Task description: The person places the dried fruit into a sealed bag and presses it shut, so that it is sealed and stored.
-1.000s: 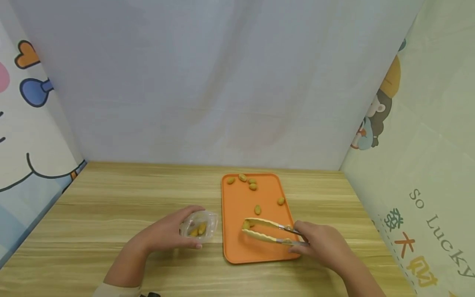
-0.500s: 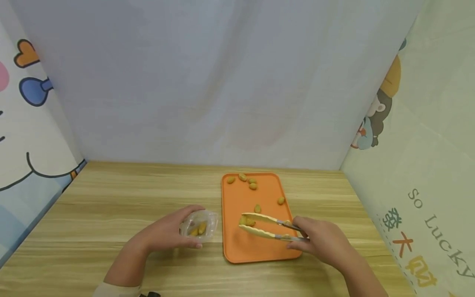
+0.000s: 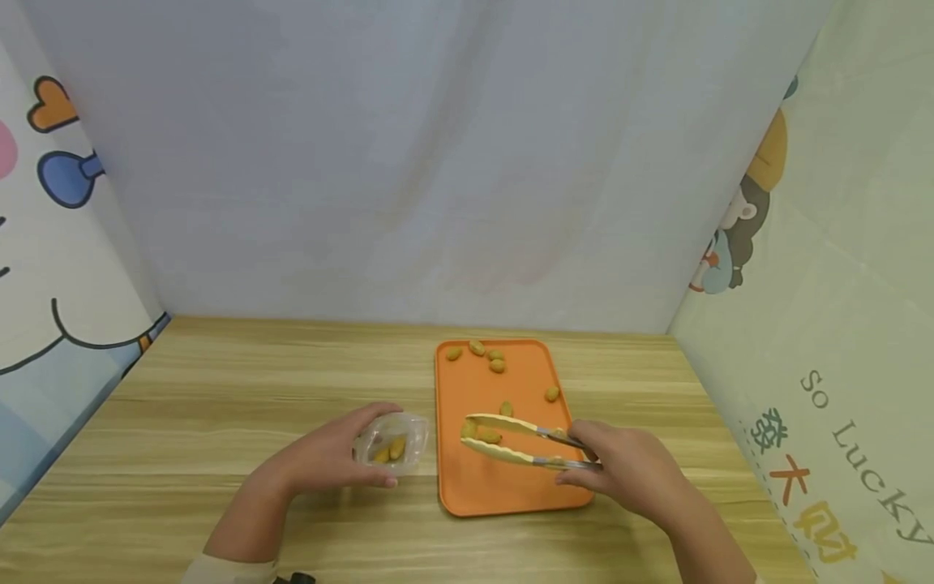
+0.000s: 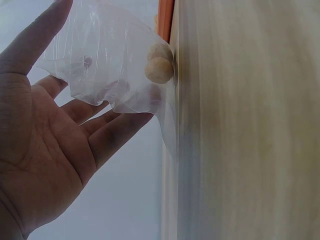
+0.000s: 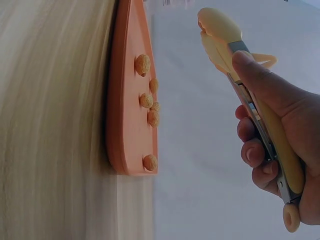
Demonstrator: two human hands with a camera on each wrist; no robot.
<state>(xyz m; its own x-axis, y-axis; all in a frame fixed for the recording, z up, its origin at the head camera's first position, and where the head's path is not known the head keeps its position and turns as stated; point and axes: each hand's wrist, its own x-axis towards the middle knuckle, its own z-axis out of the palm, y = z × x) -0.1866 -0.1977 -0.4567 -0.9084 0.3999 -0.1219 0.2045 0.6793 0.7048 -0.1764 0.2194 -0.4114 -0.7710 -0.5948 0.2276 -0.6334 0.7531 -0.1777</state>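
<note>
Over the near half of the orange tray (image 3: 467, 491), the right hand (image 3: 623, 464) is gripping metal-and-cream tongs (image 3: 503, 453), its fingers curling round the handles. Compared with a second ago, we are seeing the tips shifted left and slightly farther away from us, nearer the clear container (image 3: 416, 439); a brown nut-like piece (image 3: 469, 427) is travelling with them, sitting between the narrowly spread tips. Another piece (image 3: 490, 435), partly covered earlier, is now showing between the arms. The left hand (image 3: 336, 454) is holding the container just left of the tray as before, thumb and fingers bracketing it, with two pieces (image 3: 397, 447) lying inside.

Between tips and container, the tray's left rim (image 3: 439, 430) is standing. Just beyond the tongs, one piece (image 3: 507, 408) is sitting partly behind the upper arm; a further piece (image 3: 552, 393) is lying by the right rim, and four pieces (image 3: 498, 366) are lying near the far end.

Beneath everything we are seeing a wood-grain table (image 3: 241, 381); behind it a pale grey cloth (image 3: 401, 162) is hanging, with a cartoon-printed panel (image 3: 80, 276) at left and a pale green sheet (image 3: 861, 195) reading "So Lucky" at right.
</note>
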